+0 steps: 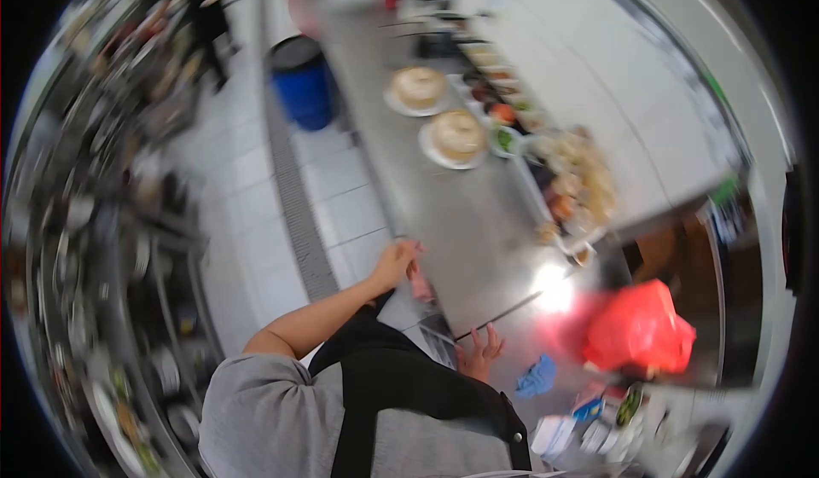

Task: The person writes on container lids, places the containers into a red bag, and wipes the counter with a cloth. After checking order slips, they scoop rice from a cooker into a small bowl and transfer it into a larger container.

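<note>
My left hand [396,265] is at the front edge of the steel counter [452,231], its fingers curled together. Just below it is a small pinkish patch, too blurred to tell whether it is a cloth or a reflection. Whatever the fingers hold, if anything, is hidden. Near my body, my right hand [481,354] has its fingers spread at the counter, holding nothing. A crumpled blue cloth [536,376] lies to the right of that hand. Farther right sits a red plastic bag [640,329].
Two plates with round pale stacks [457,134] stand up the counter beside a long tray of ingredients [572,184]. A blue barrel [303,86] stands on the tiled floor near a drain grate [299,214]. Crowded shelves [153,307] line the left; a person [203,9] is far off.
</note>
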`<state>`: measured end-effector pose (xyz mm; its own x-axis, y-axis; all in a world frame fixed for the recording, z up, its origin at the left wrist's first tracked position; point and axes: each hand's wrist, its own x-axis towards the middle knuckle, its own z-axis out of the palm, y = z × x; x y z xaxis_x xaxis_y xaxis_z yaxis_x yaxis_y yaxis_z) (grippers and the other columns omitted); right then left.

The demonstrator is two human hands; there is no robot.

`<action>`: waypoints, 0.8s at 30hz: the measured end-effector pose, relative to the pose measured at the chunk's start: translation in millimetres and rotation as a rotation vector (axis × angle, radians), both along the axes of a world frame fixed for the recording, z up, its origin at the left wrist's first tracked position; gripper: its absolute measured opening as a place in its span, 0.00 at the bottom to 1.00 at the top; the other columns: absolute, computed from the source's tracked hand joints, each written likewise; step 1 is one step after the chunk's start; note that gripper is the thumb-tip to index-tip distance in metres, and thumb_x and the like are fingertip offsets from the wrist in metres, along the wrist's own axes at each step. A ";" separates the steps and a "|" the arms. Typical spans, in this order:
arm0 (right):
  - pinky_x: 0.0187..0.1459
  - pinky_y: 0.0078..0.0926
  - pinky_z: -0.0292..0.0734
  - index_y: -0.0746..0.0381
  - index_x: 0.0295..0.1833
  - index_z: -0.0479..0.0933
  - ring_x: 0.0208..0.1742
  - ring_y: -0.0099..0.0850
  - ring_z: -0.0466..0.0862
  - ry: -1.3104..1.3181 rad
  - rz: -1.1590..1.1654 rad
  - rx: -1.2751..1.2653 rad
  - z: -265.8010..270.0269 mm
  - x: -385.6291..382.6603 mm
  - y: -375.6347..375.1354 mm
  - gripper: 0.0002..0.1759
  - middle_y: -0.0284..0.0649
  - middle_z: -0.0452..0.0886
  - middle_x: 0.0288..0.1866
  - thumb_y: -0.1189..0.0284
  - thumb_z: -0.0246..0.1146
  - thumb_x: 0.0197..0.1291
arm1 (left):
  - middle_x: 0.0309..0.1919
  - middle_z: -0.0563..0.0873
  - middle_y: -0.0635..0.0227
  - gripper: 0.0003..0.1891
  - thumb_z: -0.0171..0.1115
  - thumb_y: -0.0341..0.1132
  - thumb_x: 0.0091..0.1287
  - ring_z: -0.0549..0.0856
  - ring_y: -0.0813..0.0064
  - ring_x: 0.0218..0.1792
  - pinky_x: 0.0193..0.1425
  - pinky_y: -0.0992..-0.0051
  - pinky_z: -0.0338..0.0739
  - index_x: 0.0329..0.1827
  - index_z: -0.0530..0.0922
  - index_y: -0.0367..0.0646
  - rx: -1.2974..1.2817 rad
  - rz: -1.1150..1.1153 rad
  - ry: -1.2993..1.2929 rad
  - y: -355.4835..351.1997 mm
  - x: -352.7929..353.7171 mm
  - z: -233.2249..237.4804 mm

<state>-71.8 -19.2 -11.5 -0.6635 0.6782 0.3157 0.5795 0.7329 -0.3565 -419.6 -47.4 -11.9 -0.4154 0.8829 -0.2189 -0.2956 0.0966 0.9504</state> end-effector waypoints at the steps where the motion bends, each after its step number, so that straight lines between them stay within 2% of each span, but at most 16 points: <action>1: 0.76 0.66 0.39 0.52 0.71 0.69 0.78 0.51 0.59 0.009 0.113 -0.021 3.3 -21.4 -0.5 0.35 0.50 0.61 0.76 0.61 0.69 0.59 | 0.20 0.81 0.68 0.24 0.48 0.51 0.80 0.78 0.81 0.19 0.27 0.75 0.74 0.52 0.82 0.37 -0.087 0.055 -0.009 -39.9 0.9 -10.4; 4: 0.77 0.64 0.42 0.54 0.67 0.72 0.76 0.52 0.61 -0.094 0.379 -0.089 15.9 -89.6 8.7 0.29 0.48 0.63 0.75 0.62 0.68 0.60 | 0.13 0.75 0.71 0.25 0.49 0.51 0.80 0.71 0.83 0.14 0.22 0.76 0.67 0.44 0.85 0.38 -0.215 0.370 0.058 -142.2 -10.0 7.9; 6: 0.76 0.60 0.48 0.55 0.64 0.74 0.74 0.50 0.65 -0.174 0.564 -0.083 11.6 -135.6 18.1 0.26 0.48 0.67 0.72 0.62 0.68 0.60 | 0.10 0.73 0.72 0.25 0.50 0.51 0.79 0.72 0.83 0.14 0.22 0.75 0.67 0.41 0.86 0.38 -0.206 0.598 0.184 -209.9 -34.7 9.8; 7: 0.76 0.58 0.51 0.56 0.62 0.75 0.73 0.49 0.67 -0.210 0.653 -0.075 9.3 -161.3 21.0 0.25 0.48 0.70 0.70 0.63 0.68 0.60 | 0.10 0.73 0.72 0.24 0.50 0.51 0.79 0.73 0.83 0.14 0.22 0.74 0.68 0.42 0.86 0.39 -0.228 0.732 0.208 -243.8 -49.5 2.7; 10: 0.70 0.51 0.65 0.60 0.59 0.77 0.67 0.47 0.75 -0.565 0.851 -0.349 9.1 -245.0 16.7 0.23 0.49 0.77 0.63 0.63 0.68 0.60 | 0.11 0.76 0.71 0.23 0.51 0.50 0.78 0.75 0.82 0.15 0.20 0.74 0.68 0.41 0.86 0.38 -0.306 1.089 0.220 -352.8 -90.1 11.3; 13: 0.62 0.46 0.74 0.61 0.60 0.78 0.62 0.47 0.79 -0.869 0.972 -0.274 -26.3 -317.6 -7.0 0.25 0.49 0.81 0.59 0.61 0.69 0.60 | 0.14 0.79 0.69 0.21 0.55 0.48 0.77 0.76 0.81 0.15 0.19 0.74 0.69 0.42 0.86 0.38 -0.363 1.377 0.189 -452.2 -116.3 -3.2; 15: 0.62 0.46 0.75 0.63 0.58 0.78 0.62 0.51 0.79 -0.896 1.013 -0.229 -37.8 -361.4 -45.0 0.25 0.52 0.80 0.58 0.60 0.70 0.60 | 0.16 0.82 0.67 0.18 0.57 0.46 0.76 0.77 0.79 0.15 0.19 0.73 0.70 0.42 0.85 0.38 -0.339 1.522 0.170 -508.5 -133.5 -13.9; 17: 0.60 0.45 0.76 0.64 0.56 0.80 0.60 0.53 0.79 -0.898 1.038 -0.143 -33.0 -407.0 -106.2 0.25 0.53 0.80 0.57 0.58 0.70 0.60 | 0.19 0.86 0.63 0.17 0.60 0.46 0.74 0.79 0.76 0.15 0.20 0.71 0.72 0.41 0.84 0.39 -0.502 1.512 0.216 -559.7 -149.6 -49.7; 19: 0.60 0.46 0.76 0.63 0.55 0.81 0.60 0.52 0.80 -0.830 1.118 -0.255 -62.5 -444.9 -157.9 0.25 0.53 0.80 0.57 0.56 0.69 0.60 | 0.20 0.87 0.60 0.17 0.62 0.47 0.72 0.81 0.74 0.15 0.21 0.71 0.74 0.40 0.83 0.38 -0.660 1.389 0.112 -596.9 -158.3 -78.0; 21: 0.60 0.47 0.76 0.63 0.54 0.82 0.59 0.52 0.80 -0.950 1.196 -0.258 -100.6 -487.2 -209.9 0.25 0.53 0.80 0.57 0.55 0.69 0.61 | 0.19 0.85 0.59 0.19 0.65 0.46 0.70 0.83 0.72 0.16 0.22 0.70 0.77 0.49 0.81 0.37 -0.735 1.184 -0.060 -621.5 -162.5 -95.2; 22: 0.60 0.47 0.76 0.63 0.53 0.82 0.59 0.52 0.80 -1.017 1.225 -0.267 -111.0 -498.9 -233.2 0.25 0.53 0.80 0.57 0.54 0.68 0.61 | 0.19 0.85 0.60 0.21 0.66 0.46 0.70 0.83 0.71 0.15 0.22 0.70 0.78 0.52 0.79 0.34 -0.668 1.072 -0.169 -635.0 -162.7 -109.9; 23: 0.60 0.49 0.76 0.63 0.55 0.81 0.60 0.51 0.80 -1.179 1.257 -0.152 -108.5 -515.6 -265.8 0.26 0.52 0.80 0.59 0.54 0.68 0.61 | 0.25 0.87 0.55 0.24 0.65 0.46 0.71 0.86 0.68 0.20 0.25 0.70 0.82 0.54 0.78 0.30 -0.581 0.910 -0.249 -648.2 -163.2 -103.3; 24: 0.60 0.51 0.76 0.63 0.58 0.80 0.61 0.50 0.80 -1.342 1.277 -0.043 -98.4 -540.7 -307.6 0.26 0.52 0.79 0.61 0.55 0.68 0.61 | 0.30 0.87 0.53 0.24 0.64 0.46 0.72 0.87 0.67 0.24 0.26 0.70 0.82 0.58 0.78 0.31 -0.522 0.834 -0.312 -661.4 -162.6 -105.9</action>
<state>-612.5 -326.8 -109.9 -0.4762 -0.3820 -0.7920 -0.3749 0.9029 -0.2101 -582.2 -708.8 -117.8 -0.7112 0.1041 -0.6952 -0.6839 0.1259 0.7186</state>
